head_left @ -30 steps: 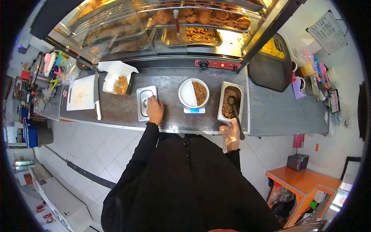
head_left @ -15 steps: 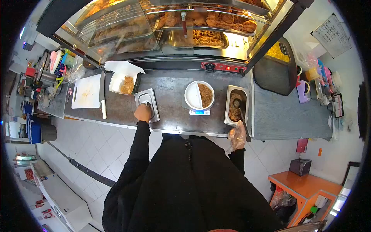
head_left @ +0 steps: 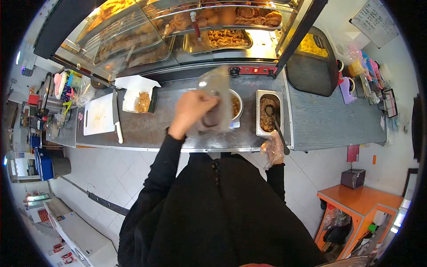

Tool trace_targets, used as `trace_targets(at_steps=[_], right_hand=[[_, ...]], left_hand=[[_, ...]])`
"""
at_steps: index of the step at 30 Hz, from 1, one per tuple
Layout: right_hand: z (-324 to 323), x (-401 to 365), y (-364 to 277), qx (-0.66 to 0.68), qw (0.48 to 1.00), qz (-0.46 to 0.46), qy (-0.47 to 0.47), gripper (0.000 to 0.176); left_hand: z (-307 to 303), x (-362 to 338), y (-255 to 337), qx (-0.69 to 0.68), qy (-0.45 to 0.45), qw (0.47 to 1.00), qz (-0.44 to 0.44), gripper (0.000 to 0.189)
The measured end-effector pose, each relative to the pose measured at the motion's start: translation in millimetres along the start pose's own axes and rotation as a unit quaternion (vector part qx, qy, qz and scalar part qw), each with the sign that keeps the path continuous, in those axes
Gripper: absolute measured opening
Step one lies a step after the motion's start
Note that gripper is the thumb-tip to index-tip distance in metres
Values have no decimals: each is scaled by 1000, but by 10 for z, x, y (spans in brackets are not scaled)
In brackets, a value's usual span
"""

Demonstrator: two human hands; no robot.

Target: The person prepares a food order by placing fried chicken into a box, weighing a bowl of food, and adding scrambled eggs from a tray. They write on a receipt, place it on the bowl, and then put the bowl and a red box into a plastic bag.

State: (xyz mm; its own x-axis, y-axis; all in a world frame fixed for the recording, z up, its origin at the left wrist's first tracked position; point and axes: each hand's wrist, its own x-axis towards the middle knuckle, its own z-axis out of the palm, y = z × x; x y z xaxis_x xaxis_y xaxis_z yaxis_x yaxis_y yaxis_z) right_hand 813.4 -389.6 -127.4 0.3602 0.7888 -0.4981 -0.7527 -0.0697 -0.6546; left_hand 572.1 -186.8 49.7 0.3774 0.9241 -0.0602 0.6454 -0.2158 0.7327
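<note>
My left hand [head_left: 192, 110] grips a shiny metal lid [head_left: 218, 107] by its handle. The lid is raised and tilted above the counter, blurred by motion, and covers the left side of a white round bowl [head_left: 239, 99]. Brown shredded food shows in the bowl's visible right side. Under the bowl, part of a kitchen scale [head_left: 235, 125] can be seen. My right hand [head_left: 272, 151], in a clear plastic glove, is closed at the front rim of a rectangular metal pan [head_left: 259, 116]. That pan holds brown food and a dark ladle [head_left: 276, 127], whose handle extends past my right hand.
To the left lie a white cutting board [head_left: 98, 120], a knife [head_left: 117, 115] and an open takeaway box [head_left: 129, 103] with food inside. A glass display case [head_left: 173, 60] of fried food stands behind the counter. At the right is a black tray [head_left: 307, 82].
My left hand has lifted the metal lid off the counter and carried it right, in front of the bowl. My right hand stays by the metal pan. The camera view has shifted slightly.
</note>
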Motion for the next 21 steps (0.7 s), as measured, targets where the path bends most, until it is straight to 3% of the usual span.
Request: trace_targets(at_steps=[4,8,9,12,16,17,21], right_hand=[[-168,68,93,14,1000,-3,-2,33],[-322,224,296,90,992,-37,77,29],[-166,88,136,43,996,22,73,30],[-181,107,192,-14,998,-23,55,30],[-154,166,240,-16,995,50,88,34],[-317,320,433,18,996,-9,86,36],[-314,453,505,-11,995,-61,72,33]], left_hand=[[807,281,637,123,-84,976,156,30],[1758,550,728,165,-31,955,247,29],[1913,609,713,174,-25,949,263,30],[2222,697,599,181,-35,940,286,28],[2307,697,532,196,-105,944,243,30],[2295,677,527,210,-99,941,245,30],[2229,666,480,180,-67,949,248,20]])
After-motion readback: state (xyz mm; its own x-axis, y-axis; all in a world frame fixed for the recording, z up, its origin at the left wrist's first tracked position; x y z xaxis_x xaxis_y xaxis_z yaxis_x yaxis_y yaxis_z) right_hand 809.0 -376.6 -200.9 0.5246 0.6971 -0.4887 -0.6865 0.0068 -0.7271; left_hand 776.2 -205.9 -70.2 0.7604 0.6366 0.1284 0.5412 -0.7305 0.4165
